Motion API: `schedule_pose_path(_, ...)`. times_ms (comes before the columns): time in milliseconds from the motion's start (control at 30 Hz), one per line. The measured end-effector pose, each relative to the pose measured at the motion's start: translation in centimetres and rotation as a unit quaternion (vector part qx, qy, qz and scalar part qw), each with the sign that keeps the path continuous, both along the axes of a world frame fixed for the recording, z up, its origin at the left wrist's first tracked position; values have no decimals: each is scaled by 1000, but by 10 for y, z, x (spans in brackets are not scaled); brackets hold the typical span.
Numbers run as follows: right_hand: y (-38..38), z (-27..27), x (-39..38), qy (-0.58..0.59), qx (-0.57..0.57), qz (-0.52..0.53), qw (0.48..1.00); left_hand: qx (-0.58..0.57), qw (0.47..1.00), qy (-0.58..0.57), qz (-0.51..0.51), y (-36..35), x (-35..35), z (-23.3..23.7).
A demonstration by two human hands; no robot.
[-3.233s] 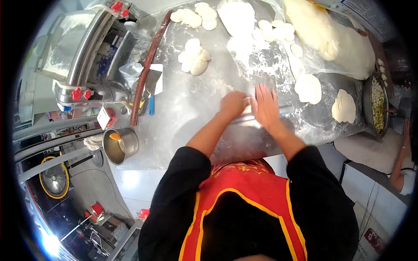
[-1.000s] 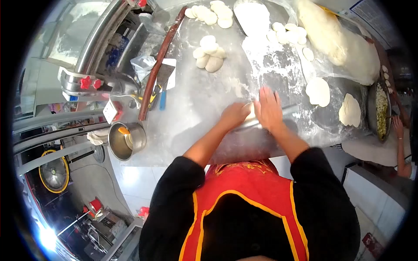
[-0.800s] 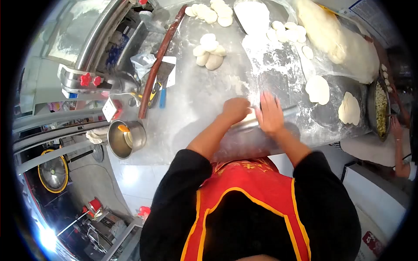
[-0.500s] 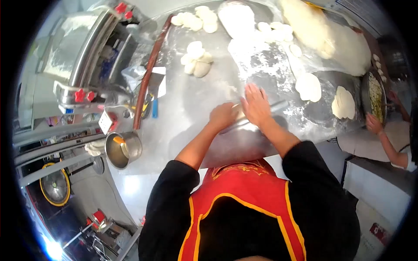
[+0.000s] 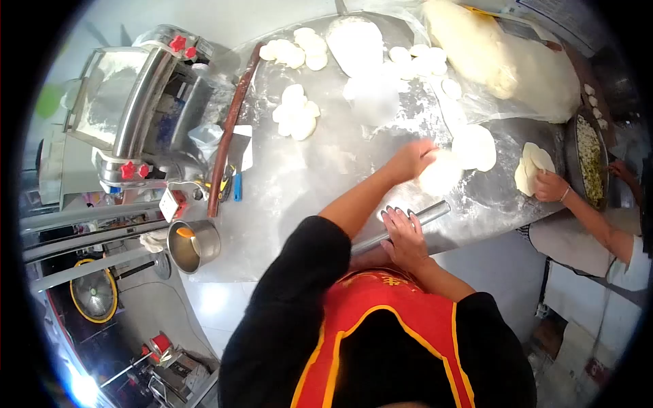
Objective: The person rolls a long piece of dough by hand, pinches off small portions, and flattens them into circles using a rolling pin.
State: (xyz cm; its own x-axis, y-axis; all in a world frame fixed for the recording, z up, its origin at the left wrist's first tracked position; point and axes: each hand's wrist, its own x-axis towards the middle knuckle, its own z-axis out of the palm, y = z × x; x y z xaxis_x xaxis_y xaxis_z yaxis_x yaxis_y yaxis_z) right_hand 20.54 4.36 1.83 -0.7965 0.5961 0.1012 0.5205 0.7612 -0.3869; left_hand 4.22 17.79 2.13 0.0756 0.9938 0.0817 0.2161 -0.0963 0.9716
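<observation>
My left hand [image 5: 411,162] is closed, pinching the edge of a flat dough round [image 5: 441,174], which is blurred by motion. This round lies close against another flat dough round [image 5: 476,147] on its right. Nearer my apron, my right hand [image 5: 405,238] rests with fingers stretched out on a shiny metal rolling pin [image 5: 434,213]. The pin lies slanted near the table's front edge. Several small dough pieces [image 5: 296,114] sit in a cluster further left, and a mound of flour [image 5: 356,46] is at the back.
At the right, another person's hand [image 5: 551,185] grips dough wrappers [image 5: 530,168] beside a pan of filling [image 5: 586,156]. A large covered dough [image 5: 517,68] lies behind. To the left are a long wooden rolling pin [image 5: 235,122], a metal pot [image 5: 194,246] and a dough-rolling machine [image 5: 139,102].
My left hand has left the rolling pin and moved right and away from me with the dough round. My right hand and the pin have come nearer my body. The other person's hand has reached the wrappers.
</observation>
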Motion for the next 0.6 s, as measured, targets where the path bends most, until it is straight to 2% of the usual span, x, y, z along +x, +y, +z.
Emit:
schedule_pose_path(67, 8, -6, -5, 14, -1, 9, 1000, 121, 981, 103, 113, 27, -21, -31)
schedule_pose_path(100, 10, -10, -5, 20, -1, 12, 1000, -1, 975, 57, 215, 20, -40, -14)
schedule_pose_path(167, 11, -20, -4, 32, 14, 11, 999, 52, 892, 262, 365, 0, -100, -25)
schedule_pose_path(233, 11, -24, -4, 31, 16, 8, 999, -89, 834, 428, 336, -29, -161, -14)
schedule_pose_path(300, 12, -23, -5, 17, 7, 4, 1000, -107, 786, 500, 346, -57, -177, -5)
schedule_pose_path(400, 11, -26, -4, 30, 16, 7, 999, -74, 821, 495, 276, -74, -190, -8)
schedule_pose_path(600, 10, -25, -7, 49, 39, -4, 998, -21, 792, 546, 272, -74, -223, -24)
